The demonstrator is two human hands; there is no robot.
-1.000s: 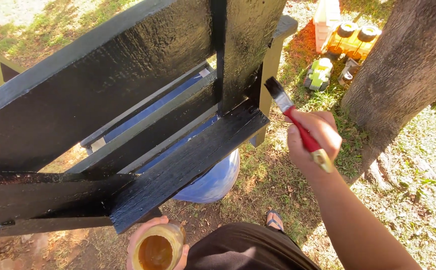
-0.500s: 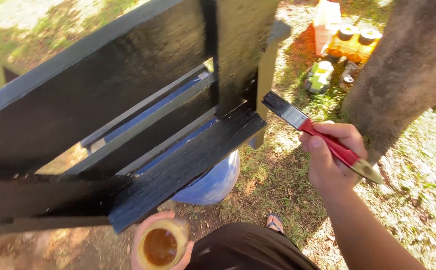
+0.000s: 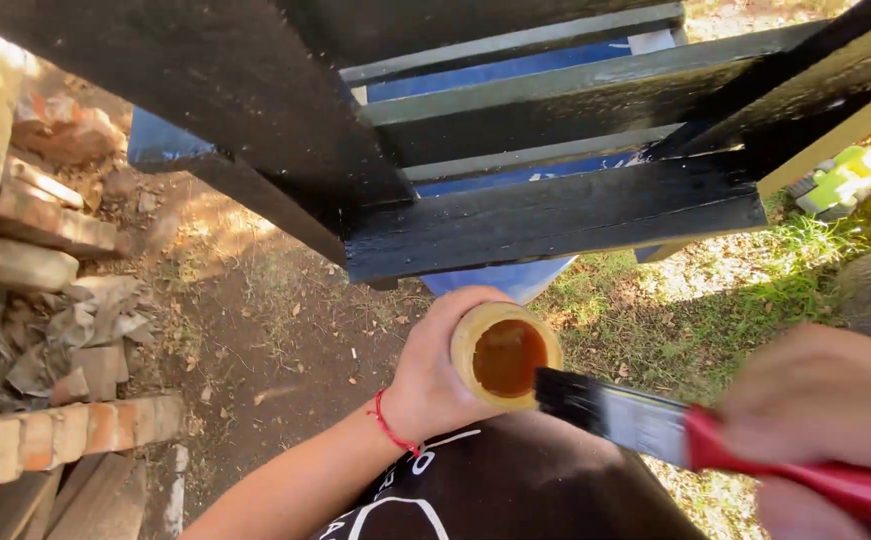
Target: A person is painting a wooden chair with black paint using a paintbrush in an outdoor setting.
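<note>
cup (image 3: 503,357) of amber liquid, gripped in our left hand (image 3: 435,375) below the black-painted frame (image 3: 555,215); right hand (image 3: 820,400) clenched round the red-handled brush (image 3: 645,425), bristles at the rim; we dip shallow, keep the cup level.

Left hand (image 3: 433,378) at lower centre, wrapped around jar (image 3: 504,356). Right hand (image 3: 823,400) at lower right, gripping paintbrush (image 3: 655,425); bristles at jar's right rim. Wooden frame (image 3: 555,215) above and beyond both hands. Barrel (image 3: 500,280) under frame. Bricks (image 3: 55,435) far left on ground. Toy truck (image 3: 840,180) right, behind frame.
</note>
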